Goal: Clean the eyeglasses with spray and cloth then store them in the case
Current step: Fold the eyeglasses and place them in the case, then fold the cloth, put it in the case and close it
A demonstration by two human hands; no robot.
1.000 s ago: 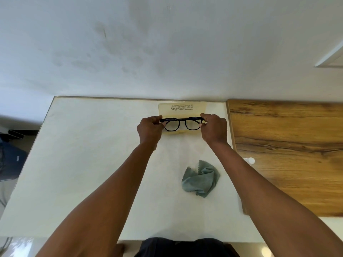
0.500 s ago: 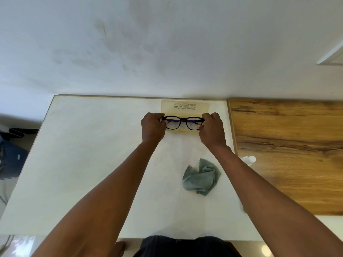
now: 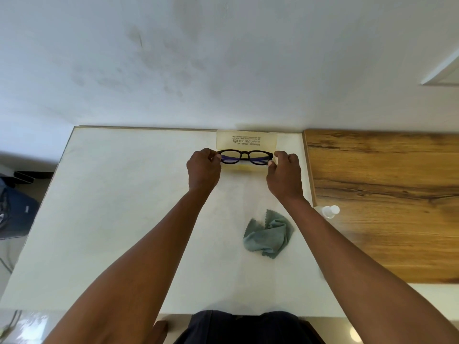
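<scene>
Black-framed eyeglasses [image 3: 244, 157] with folded arms are held at both ends, just over a pale yellow open case [image 3: 247, 140] that stands at the far edge of the white table [image 3: 119, 207] against the wall. My left hand [image 3: 203, 170] pinches the left end of the frame, and my right hand [image 3: 284, 173] pinches the right end. A crumpled grey-green cloth [image 3: 269, 234] lies on the table nearer to me, between my forearms. A small clear spray bottle [image 3: 327, 211] lies on its side by my right forearm.
A wooden board [image 3: 385, 202] covers the right part of the surface, beside the case. The wall rises directly behind the table. A dark bag [image 3: 15, 214] sits on the floor past the table's left edge.
Both hands have carried the glasses a little farther from me and lower, down over the case. Cloth and bottle have not moved.
</scene>
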